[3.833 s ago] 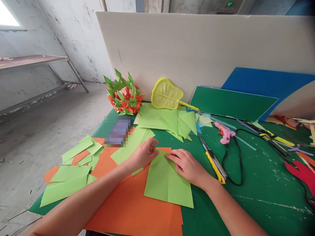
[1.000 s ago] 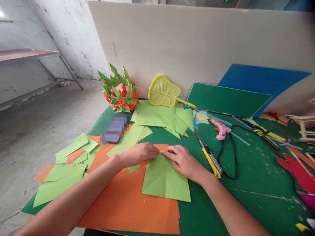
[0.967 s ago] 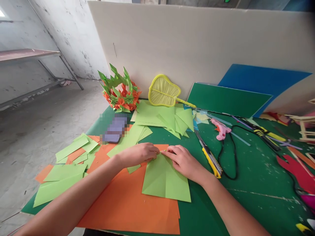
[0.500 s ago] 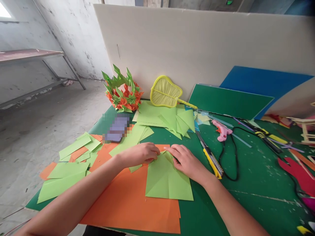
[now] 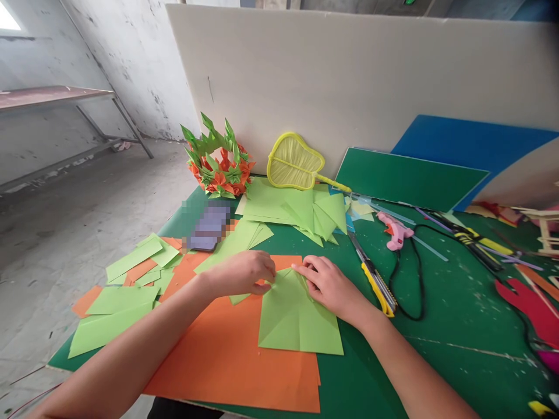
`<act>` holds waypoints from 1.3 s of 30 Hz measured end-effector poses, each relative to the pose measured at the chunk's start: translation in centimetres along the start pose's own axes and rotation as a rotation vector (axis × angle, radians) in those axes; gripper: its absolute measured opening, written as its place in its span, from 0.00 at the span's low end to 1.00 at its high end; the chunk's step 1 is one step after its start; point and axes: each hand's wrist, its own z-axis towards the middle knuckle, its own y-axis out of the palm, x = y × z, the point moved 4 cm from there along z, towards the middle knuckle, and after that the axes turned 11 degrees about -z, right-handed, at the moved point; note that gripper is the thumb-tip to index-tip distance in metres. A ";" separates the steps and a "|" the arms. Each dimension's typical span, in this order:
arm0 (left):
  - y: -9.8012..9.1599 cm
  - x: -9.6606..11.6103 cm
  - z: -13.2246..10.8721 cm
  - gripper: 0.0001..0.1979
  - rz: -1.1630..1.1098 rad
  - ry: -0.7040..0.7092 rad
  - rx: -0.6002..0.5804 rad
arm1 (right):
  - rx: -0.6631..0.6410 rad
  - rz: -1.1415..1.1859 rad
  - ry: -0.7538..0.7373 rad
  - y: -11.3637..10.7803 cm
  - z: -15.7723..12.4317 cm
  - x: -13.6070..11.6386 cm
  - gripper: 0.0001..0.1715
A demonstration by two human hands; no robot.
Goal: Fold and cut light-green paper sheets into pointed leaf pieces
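A creased sheet of light green paper (image 5: 301, 323) lies on a larger orange sheet (image 5: 227, 361), with small folds along its far edge. My left hand (image 5: 244, 273) is at the paper's far left corner, its fingers curled and thumb and fingertips close together on the edge. On the far right corner rests my right hand (image 5: 329, 285); its index finger reaches along the folded top edge while the other fingers bend over the paper's right side. Parts of both far corners are hidden under my fingers.
Green paper strips (image 5: 117, 314) and a phone (image 5: 209, 227) lie left. Behind stand an orange-green paper crown (image 5: 220, 169), a yellow fan (image 5: 294, 163) and green sheets (image 5: 271, 203). A yellow utility knife (image 5: 375, 285) and a pink glue gun (image 5: 396, 230) with black cord lie right.
My left hand has shifted slightly left, from the folded top edge toward the green paper's left corner. My right hand and the paper stay almost where they were.
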 end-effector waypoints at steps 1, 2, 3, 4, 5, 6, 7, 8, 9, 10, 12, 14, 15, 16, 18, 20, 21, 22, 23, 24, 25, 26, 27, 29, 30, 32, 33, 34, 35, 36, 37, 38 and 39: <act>-0.1 0.1 0.0 0.04 -0.002 0.000 0.000 | 0.002 -0.002 0.001 0.0 0.0 0.0 0.27; -0.2 0.2 0.0 0.05 -0.005 0.004 -0.001 | 0.006 -0.004 0.001 0.0 0.0 0.0 0.27; -0.3 0.3 0.0 0.07 -0.005 0.008 -0.004 | 0.009 -0.006 0.000 -0.1 0.0 0.0 0.27; -0.4 0.4 0.0 0.08 -0.002 0.007 -0.006 | 0.013 -0.006 -0.001 -0.1 0.0 0.0 0.27; -0.5 0.5 0.0 0.10 0.008 -0.001 -0.010 | 0.016 -0.005 -0.002 -0.1 0.0 0.0 0.27; -0.6 0.5 0.0 0.11 0.024 -0.017 -0.016 | 0.019 -0.002 -0.004 -0.2 0.0 0.0 0.28; -0.7 0.5 -0.1 0.12 0.039 -0.034 -0.022 | 0.022 0.001 -0.005 -0.2 0.0 -0.1 0.28; -0.8 0.5 -0.1 0.13 0.052 -0.049 -0.027 | 0.026 0.003 -0.005 -0.3 0.0 -0.1 0.28; -0.8 0.5 -0.1 0.15 0.060 -0.060 -0.032 | 0.031 0.004 -0.004 -0.3 0.0 -0.1 0.28; -0.7 0.4 -0.1 0.16 0.063 -0.069 -0.034 | 0.035 0.003 -0.004 -0.3 0.0 -0.1 0.28; -0.4 0.1 0.0 0.17 0.065 -0.103 -0.007 | 0.044 0.004 -0.001 -0.3 0.0 -0.1 0.28; 0.2 -0.3 0.3 0.17 0.086 -0.185 0.064 | 0.047 0.010 0.004 -0.3 0.1 -0.1 0.29; 0.6 -0.7 0.4 0.14 0.099 -0.247 0.105 | 0.045 0.014 0.007 -0.2 0.1 0.0 0.29; 0.9 -0.9 0.5 0.12 0.111 -0.305 0.140 | 0.042 0.019 0.009 -0.1 0.1 0.0 0.30; 1.7 -1.1 0.6 0.12 0.122 -0.380 0.196 | 0.038 0.029 0.012 0.1 0.0 0.1 0.32; 2.3 -0.9 0.8 0.11 0.111 -0.385 0.207 | 0.042 0.041 0.016 0.2 0.0 0.2 0.33; 2.5 -0.7 0.8 0.09 0.097 -0.376 0.208 | 0.047 0.047 0.017 0.2 0.0 0.3 0.33; 2.7 -0.5 0.9 0.07 0.083 -0.364 0.210 | 0.053 0.053 0.020 0.2 -0.1 0.3 0.33; 2.9 -0.2 0.9 0.05 0.068 -0.352 0.216 | 0.061 0.059 0.021 0.1 -0.1 0.3 0.33; 3.0 0.0 1.0 0.03 0.054 -0.339 0.222 | 0.068 0.064 0.022 0.0 -0.1 0.2 0.33; 3.1 0.2 1.0 0.02 0.041 -0.323 0.229 | 0.073 0.068 0.023 -0.1 -0.1 0.2 0.32; 3.2 0.4 1.1 0.03 0.026 -0.304 0.231 | 0.074 0.073 0.027 -0.2 -0.1 0.2 0.31; 3.4 0.5 1.1 0.05 0.009 -0.279 0.227 | 0.072 0.078 0.030 -0.3 -0.1 0.1 0.29; 3.7 0.6 1.3 0.06 -0.035 -0.219 0.207 | 0.065 0.086 0.036 -0.4 -0.1 0.1 0.25; 3.8 0.7 1.3 0.07 -0.055 -0.195 0.196 | 0.064 0.088 0.036 -0.4 -0.1 0.2 0.25; 3.9 0.7 1.3 0.09 -0.076 -0.183 0.193 | 0.076 0.084 0.029 -0.3 -0.1 0.2 0.24; 3.9 0.7 1.3 0.10 -0.076 -0.193 0.204 | 0.085 0.080 0.025 -0.2 -0.1 0.3 0.25; 3.9 0.7 1.3 0.12 -0.073 -0.208 0.220 | 0.093 0.075 0.021 -0.2 -0.1 0.3 0.25; 3.9 0.7 1.3 0.13 -0.069 -0.221 0.239 | 0.100 0.071 0.016 -0.1 -0.1 0.4 0.25; 3.8 0.8 1.3 0.15 -0.067 -0.228 0.259 | 0.105 0.068 0.013 0.0 -0.1 0.4 0.25; 3.8 0.9 1.3 0.15 -0.068 -0.229 0.273 | 0.108 0.067 0.011 0.0 -0.2 0.4 0.25; 3.7 1.0 1.3 0.16 -0.070 -0.229 0.280 | 0.108 0.068 0.011 0.0 -0.2 0.4 0.25; 3.8 1.1 1.3 0.16 -0.070 -0.230 0.276 | 0.107 0.069 0.012 0.0 -0.2 0.4 0.24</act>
